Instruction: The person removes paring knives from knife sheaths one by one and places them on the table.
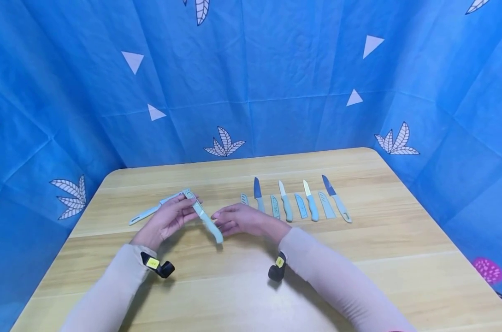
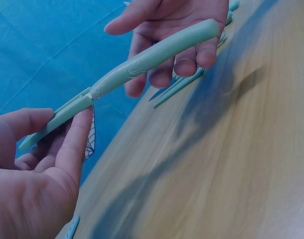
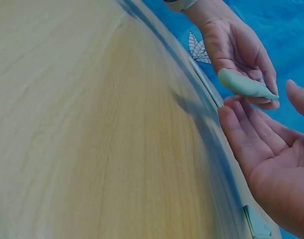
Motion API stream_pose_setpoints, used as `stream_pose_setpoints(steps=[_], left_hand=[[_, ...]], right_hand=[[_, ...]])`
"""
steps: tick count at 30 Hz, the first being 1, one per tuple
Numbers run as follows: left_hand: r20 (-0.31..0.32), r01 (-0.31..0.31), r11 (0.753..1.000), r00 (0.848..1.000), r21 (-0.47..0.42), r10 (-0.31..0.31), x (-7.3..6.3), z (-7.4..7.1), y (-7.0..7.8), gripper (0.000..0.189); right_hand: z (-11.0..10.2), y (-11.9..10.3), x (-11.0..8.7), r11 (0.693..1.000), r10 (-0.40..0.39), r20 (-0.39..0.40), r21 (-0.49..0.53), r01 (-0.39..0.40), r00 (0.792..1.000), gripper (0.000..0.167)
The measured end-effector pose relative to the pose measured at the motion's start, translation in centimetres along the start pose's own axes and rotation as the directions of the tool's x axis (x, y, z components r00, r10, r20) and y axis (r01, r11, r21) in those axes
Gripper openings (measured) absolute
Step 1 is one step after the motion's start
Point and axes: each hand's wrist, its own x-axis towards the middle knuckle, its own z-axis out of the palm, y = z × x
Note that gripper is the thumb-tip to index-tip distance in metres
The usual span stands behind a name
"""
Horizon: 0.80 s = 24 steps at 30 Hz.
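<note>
My left hand [image 1: 169, 220] pinches a pale green knife [image 1: 211, 227] by its sheath [image 2: 67, 115], thumb on one side and fingers on the other. The blade is covered by the sheath, and the handle [image 2: 152, 59] points toward my right hand, raised above the table. Beside that handle, my right hand [image 1: 244, 219] has its palm turned up and fingers loosely extended, holding nothing. In the right wrist view a small gap seems to separate the fingers [image 3: 241, 132] from the handle. Behind my left hand lies another light blue knife [image 1: 144, 216], partly hidden.
Right of centre on the wooden table [image 1: 358, 286], several unsheathed knives lie in a row, among them a dark-bladed one [image 1: 328, 185] and a yellowish-bladed one [image 1: 311, 206]. Loose sheaths [image 1: 301, 205] alternate with them. A blue curtain [image 1: 275, 69] hangs around the table's back and sides.
</note>
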Motion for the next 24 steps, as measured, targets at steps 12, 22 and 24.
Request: stream_pose_setpoints(steps=[12,22,24], left_hand=[[-0.007,-0.014,0.988,1.000,-0.156,0.013,-0.3,0.8,-1.5,0.014],[0.006,-0.002,0.977,1.000,-0.211,0.004,-0.9,1.2,-2.5,0.022],[0.008,0.004,0.977,1.000,-0.211,-0.002,-1.0,1.3,-2.6,0.022]], right_hand=[[0.1,0.1,-0.4,0.999,0.039,0.075,-0.005,-0.039,0.996,0.036],[0.2,0.1,-0.6,0.998,0.055,0.074,-0.022,-0.053,0.996,0.035],[0.1,0.1,-0.6,0.998,0.057,0.073,-0.021,-0.056,0.996,0.035]])
